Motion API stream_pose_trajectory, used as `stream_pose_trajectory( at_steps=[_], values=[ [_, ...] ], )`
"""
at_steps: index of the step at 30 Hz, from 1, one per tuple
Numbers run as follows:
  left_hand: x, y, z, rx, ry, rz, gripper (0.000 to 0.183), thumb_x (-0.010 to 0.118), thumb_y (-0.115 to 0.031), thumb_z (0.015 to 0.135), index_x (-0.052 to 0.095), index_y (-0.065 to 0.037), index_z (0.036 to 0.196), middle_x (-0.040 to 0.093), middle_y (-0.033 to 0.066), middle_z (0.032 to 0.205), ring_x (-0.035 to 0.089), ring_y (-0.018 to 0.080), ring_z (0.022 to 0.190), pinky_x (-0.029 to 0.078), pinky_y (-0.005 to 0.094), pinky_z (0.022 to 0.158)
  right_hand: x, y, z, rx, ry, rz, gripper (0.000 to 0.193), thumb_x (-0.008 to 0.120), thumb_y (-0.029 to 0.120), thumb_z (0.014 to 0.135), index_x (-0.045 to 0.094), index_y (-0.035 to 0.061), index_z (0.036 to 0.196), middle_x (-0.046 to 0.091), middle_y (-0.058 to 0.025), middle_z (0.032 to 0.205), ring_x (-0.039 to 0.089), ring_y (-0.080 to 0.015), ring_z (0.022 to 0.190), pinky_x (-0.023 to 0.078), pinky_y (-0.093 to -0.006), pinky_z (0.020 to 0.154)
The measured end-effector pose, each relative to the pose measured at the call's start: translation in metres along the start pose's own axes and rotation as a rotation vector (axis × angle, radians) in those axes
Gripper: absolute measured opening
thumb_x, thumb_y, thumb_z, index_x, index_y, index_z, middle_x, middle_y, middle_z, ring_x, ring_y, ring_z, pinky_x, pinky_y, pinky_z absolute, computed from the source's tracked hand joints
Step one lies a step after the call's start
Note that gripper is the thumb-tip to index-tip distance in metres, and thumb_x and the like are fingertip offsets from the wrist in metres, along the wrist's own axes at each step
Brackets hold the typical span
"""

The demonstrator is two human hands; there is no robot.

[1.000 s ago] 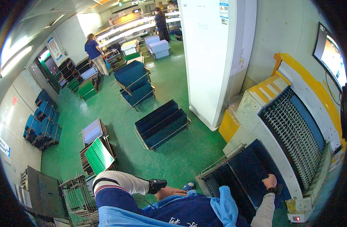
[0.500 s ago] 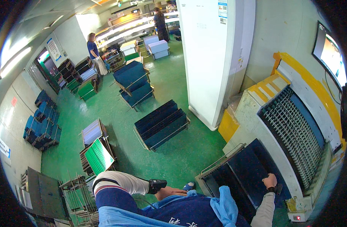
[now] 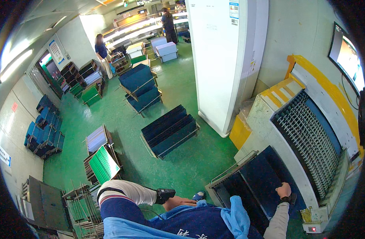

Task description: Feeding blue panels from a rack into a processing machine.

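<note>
- White cabinet carries a small blue-and-white label near its top, and faint marks on its front too small to read.
- A pale poster hangs on the left wall, with a reddish note and a blue-and-white sign nearer; their print is too small to make out.
- White lettering shows at the lower edge on the navy shirt the person wears.
- The right hand is curled, knuckles up, at the end of a forearm in a pale sleeve that rises from the lower edge; a dark band circles its wrist.
- That hand lies over a dark blue panel; whether its fingers clamp the panel's edge or only rest there, I cannot tell.
- The left hand lies flat against the clothing at the front of the body, elbow bent out, fingers extended toward the right and gripping nothing visible; a black device sits at its wrist.
- The panel is in a metal-railed rack at the lower right, just beside the white machine with its grid of rollers.
- Its long axis runs diagonally from upper left to lower right, roughly along the machine's near edge, with its broad face turned toward the upper left.
</note>
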State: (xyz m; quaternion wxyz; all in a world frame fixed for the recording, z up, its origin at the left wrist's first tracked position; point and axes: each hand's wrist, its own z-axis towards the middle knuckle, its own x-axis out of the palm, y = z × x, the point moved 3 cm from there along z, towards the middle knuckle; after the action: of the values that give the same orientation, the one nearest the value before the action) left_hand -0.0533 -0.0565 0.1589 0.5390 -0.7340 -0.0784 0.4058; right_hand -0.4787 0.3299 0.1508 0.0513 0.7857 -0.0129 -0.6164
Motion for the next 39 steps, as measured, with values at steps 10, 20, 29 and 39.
stream_pose_trajectory(
  at_steps=[10, 20, 29, 39],
  values=[
    [-0.003, -0.004, -0.001, 0.075, -0.039, 0.052, 0.107, 0.072, -0.040, 0.068, 0.012, -0.002, 0.147, 0.015, 0.0227, 0.151, 0.016, 0.0401, 0.141, 0.024, 0.0440, 0.116, 0.011, -0.009, 0.006, -0.057, -0.046, 0.039, 0.053, 0.082, 0.017, 0.062, 0.066, 0.0033, 0.111, 0.065, -0.0184, 0.112, 0.062, -0.0327, 0.106, 0.049, -0.0400, 0.090],
    [-0.002, -0.002, 0.002, 0.039, -0.041, 0.029, 0.102, 0.071, -0.040, 0.070, 0.014, -0.004, 0.147, 0.017, 0.0217, 0.151, 0.017, 0.0400, 0.141, 0.025, 0.0439, 0.115, 0.020, -0.017, 0.010, -0.058, -0.062, 0.041, 0.051, 0.082, 0.016, 0.061, 0.067, 0.0051, 0.109, 0.066, -0.0182, 0.110, 0.062, -0.0327, 0.104, 0.050, -0.0403, 0.088],
    [-0.005, -0.012, -0.001, -0.007, -0.027, -0.005, 0.102, 0.071, -0.041, 0.070, 0.014, -0.005, 0.148, 0.016, 0.0198, 0.152, 0.016, 0.0393, 0.141, 0.025, 0.0447, 0.115, 0.012, -0.007, 0.005, -0.052, -0.051, 0.039, 0.050, 0.082, 0.016, 0.062, 0.067, 0.0038, 0.109, 0.066, -0.0176, 0.111, 0.062, -0.0325, 0.106, 0.049, -0.0400, 0.090],
    [-0.010, -0.018, 0.003, 0.026, -0.018, 0.071, 0.103, 0.072, -0.041, 0.069, 0.016, -0.005, 0.147, 0.015, 0.0194, 0.153, 0.016, 0.0392, 0.141, 0.022, 0.0452, 0.116, 0.019, -0.015, 0.011, -0.046, -0.035, 0.032, 0.052, 0.082, 0.017, 0.062, 0.067, 0.0048, 0.110, 0.066, -0.0169, 0.111, 0.062, -0.0318, 0.106, 0.049, -0.0397, 0.090]
  ],
)
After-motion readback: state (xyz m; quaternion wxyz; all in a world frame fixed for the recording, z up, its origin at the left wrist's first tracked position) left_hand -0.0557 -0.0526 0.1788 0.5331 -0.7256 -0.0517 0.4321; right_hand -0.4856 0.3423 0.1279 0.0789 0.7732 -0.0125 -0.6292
